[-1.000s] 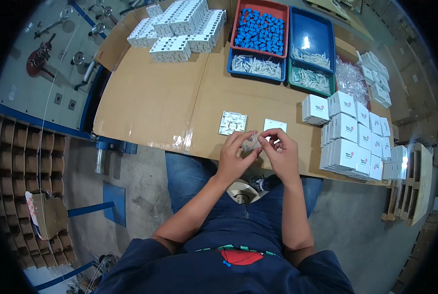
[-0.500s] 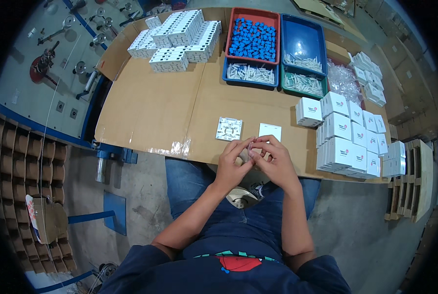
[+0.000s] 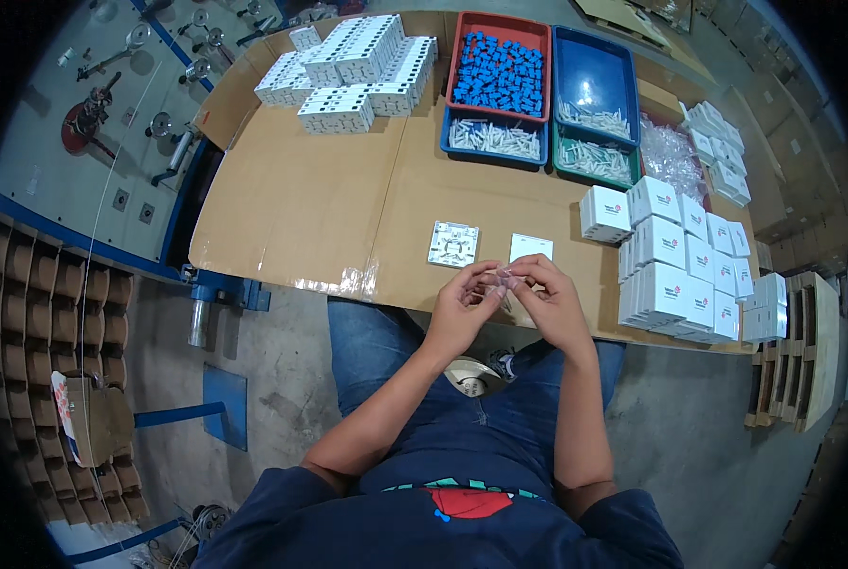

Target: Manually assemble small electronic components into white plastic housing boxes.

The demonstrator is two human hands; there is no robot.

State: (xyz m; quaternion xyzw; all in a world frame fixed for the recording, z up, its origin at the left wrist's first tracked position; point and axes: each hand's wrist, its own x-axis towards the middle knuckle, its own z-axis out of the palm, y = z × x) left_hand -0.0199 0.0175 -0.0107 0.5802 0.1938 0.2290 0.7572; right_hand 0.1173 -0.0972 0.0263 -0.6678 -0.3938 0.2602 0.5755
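Far left we've got a grey panel [image 3: 82, 123] with metal spools and fittings on it, and cardboard dividers [image 3: 26, 313] stacked below it. The cardboard-covered table [image 3: 291, 209] starts right of that, with a batch of white switch modules [image 3: 353, 66] piled at its far left corner.

Moving right, a white square socket plate [image 3: 453, 244] lies face down near the table's near edge, and a small white card [image 3: 530, 248] sits just beside it. Our left hand [image 3: 462, 308] and right hand [image 3: 549, 302] meet just over the near edge, fingertips pressed together and pinching a small clear plastic bag [image 3: 506, 281] between them. Compared with a second ago the hands have barely shifted, same spot, same grip, so we're still fiddling with that little bag and it hasn't gone down on the table.

Further back there's a red tray of blue parts [image 3: 500, 71], then a blue tray [image 3: 590, 85] and smaller trays of white plastic pieces [image 3: 495, 140]. Far right, stacked white cartons [image 3: 675, 270] fill that side of the table, well apart from our hands.
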